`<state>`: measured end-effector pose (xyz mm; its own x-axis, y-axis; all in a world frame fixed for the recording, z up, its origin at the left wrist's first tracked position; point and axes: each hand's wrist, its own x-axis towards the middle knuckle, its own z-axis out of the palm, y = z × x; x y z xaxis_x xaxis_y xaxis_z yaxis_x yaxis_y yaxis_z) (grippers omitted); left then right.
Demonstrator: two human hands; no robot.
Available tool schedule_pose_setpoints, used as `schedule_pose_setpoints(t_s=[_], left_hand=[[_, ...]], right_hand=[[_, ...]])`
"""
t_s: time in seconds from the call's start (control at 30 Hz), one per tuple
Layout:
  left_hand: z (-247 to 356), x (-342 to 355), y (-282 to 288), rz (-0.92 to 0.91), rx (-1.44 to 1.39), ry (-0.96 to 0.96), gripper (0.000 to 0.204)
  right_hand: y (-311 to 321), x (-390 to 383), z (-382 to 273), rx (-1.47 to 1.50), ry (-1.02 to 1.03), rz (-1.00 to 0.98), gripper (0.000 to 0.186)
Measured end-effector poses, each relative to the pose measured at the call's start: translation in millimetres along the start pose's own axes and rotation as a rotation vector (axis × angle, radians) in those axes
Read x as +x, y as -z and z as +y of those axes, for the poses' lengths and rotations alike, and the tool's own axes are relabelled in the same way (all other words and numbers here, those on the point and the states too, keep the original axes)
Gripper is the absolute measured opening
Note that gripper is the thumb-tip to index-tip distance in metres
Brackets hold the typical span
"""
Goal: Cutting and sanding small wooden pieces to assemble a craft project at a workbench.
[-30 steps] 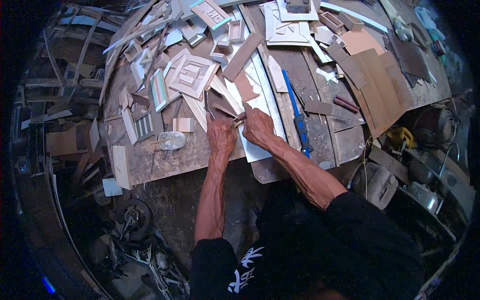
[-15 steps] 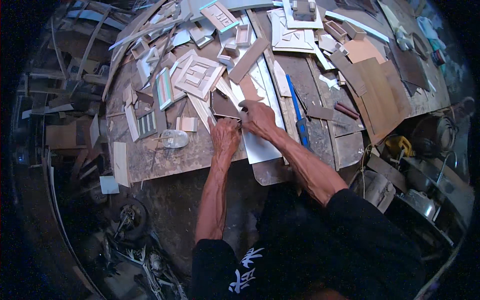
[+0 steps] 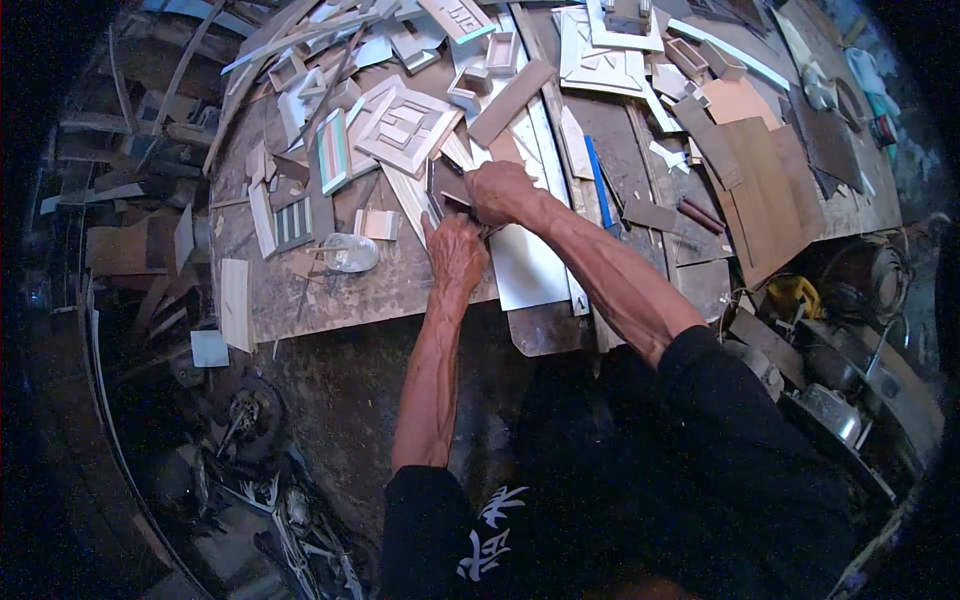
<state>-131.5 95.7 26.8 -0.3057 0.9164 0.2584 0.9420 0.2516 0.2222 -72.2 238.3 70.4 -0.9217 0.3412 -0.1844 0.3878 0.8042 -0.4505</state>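
My left hand (image 3: 457, 252) grips the near end of a small brown wood piece (image 3: 450, 182); my right hand (image 3: 503, 193) bends over its right side. It looks light and stiff, best held by its edges. My right fingertips hide, so I can't tell what they pinch. A white board (image 3: 535, 272) lies near, right.

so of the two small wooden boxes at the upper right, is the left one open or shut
Open: the left box shows its inside between raised walls, with no lid over it.
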Motion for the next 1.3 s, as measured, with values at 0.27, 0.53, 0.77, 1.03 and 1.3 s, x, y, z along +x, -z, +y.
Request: schedule_pose_setpoints(t_s=[0.27, 0.53, 0.77, 1.03, 1.3], left_hand=[[1.0, 2.0, 2.6, -0.082, 0.061, 0.033, 0.011], [-2.8, 0.0, -0.2, -0.071, -0.011, 0.023, 0.015], [-9.1, -0.5, -0.5, -0.072, -0.058, -0.027, 0.01], [-3.4, 2.1, 1.7, -0.021, -0.097, -0.036, 0.008], [-1.7, 0.9, 3.3, -0.002, -0.084, -0.021, 0.007]], right_hand=[[9.0, -5.8, -2.8, 0.04, -0.038, 0.057, 0.022], [-4.9, -23.3, 34.7, 0.212, -0.294, 0.188, 0.022], [-17.6, -44.5, 41.8, 0.56, -0.342, 0.27, 0.025], [-33.1, -29.7, 36.1, 0.492, -0.254, 0.29, 0.023], [-39.0, -28.6, 19.3, 0.488, -0.259, 0.296, 0.019]])
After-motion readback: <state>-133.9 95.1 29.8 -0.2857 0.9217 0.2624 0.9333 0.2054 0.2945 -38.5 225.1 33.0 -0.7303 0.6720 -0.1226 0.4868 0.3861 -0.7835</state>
